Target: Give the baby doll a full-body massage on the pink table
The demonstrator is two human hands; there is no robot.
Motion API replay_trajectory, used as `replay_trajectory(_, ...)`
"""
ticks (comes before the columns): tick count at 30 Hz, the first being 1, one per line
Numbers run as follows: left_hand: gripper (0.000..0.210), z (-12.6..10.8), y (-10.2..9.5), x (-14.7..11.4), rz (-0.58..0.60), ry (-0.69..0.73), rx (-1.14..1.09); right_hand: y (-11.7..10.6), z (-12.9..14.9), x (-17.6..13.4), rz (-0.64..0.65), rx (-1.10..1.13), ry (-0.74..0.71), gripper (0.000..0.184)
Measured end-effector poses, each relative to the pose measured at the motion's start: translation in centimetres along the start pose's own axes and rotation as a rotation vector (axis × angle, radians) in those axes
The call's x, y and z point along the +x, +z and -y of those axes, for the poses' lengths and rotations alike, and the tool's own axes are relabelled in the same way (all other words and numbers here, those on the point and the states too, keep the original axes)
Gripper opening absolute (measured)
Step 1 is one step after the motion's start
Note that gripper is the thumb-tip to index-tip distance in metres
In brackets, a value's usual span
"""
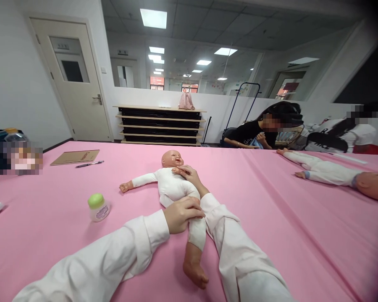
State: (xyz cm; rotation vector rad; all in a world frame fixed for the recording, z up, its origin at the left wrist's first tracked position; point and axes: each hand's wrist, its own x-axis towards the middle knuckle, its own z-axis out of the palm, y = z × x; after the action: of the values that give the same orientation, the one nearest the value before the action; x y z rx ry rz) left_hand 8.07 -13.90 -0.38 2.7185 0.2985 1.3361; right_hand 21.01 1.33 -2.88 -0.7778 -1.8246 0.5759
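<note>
A baby doll (173, 184) in a white cloth body lies on its back on the pink-covered table, head away from me. My left hand (183, 214) curves over the doll's leg near the knee, its fingers wrapped across it. Farther up, my right hand (192, 178) is at the doll's chest with its fingers closed round the doll's arm, close to its small hand. One doll arm stretches out to the left, and a bare doll foot (195, 266) points toward me. The second leg is mostly hidden behind my hands.
Left of the doll stands a cream jar (98, 207) with a green lid. A brown notebook (75, 157) and a pen (90, 164) lie farther back. Another baby doll (330, 170) lies at the right. Two people (255, 132) sit beyond the table's far right side.
</note>
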Motion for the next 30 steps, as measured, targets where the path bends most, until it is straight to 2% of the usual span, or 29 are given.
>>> replay_trajectory(2,0.026,0.2,-0.2,0.0,-0.022,-0.010,-0.025,0.1,0.1,0.0,-0.014,0.032,0.025,0.022)
replay_trajectory(5,0.026,-0.9,-1.5,-0.1,-0.022,0.006,-0.010,-0.1,-0.2,-0.1,-0.191,0.171,0.094,0.028)
replay_trajectory(7,0.029,-2.6,-2.8,-0.6,-0.007,0.010,0.033,-0.9,-1.1,-0.2,-0.385,0.282,0.109,0.032)
replay_trajectory(10,0.033,-6.2,-4.9,-2.1,0.074,0.018,0.122,-3.0,-3.9,-0.6,-0.767,0.381,0.146,0.032)
replay_trajectory(11,0.032,-7.3,-5.5,-2.9,0.117,0.031,0.150,-3.7,-5.0,-0.8,-0.886,0.400,0.190,0.032)
replay_trajectory(13,0.028,-9.3,-6.1,-4.7,0.221,0.025,0.220,-5.0,-7.2,-1.2,-1.045,0.466,0.329,0.033)
replay_trajectory(16,0.023,-10.6,-6.2,-7.9,0.309,0.058,0.350,-5.8,-9.5,-1.7,-1.117,0.521,0.436,0.039)
replay_trajectory(20,0.033,-10.2,-6.1,-10.9,0.318,0.038,0.360,-5.7,-10.4,-1.8,-1.140,0.517,0.424,0.040)
replay_trajectory(23,0.036,-10.0,-6.2,-11.6,0.274,0.011,0.342,-5.7,-10.2,-1.9,-1.163,0.467,0.396,0.037)
replay_trajectory(30,0.027,-9.8,-6.9,-11.1,0.235,-0.017,0.247,-5.9,-9.1,-3.7,-1.272,0.265,0.397,0.030)
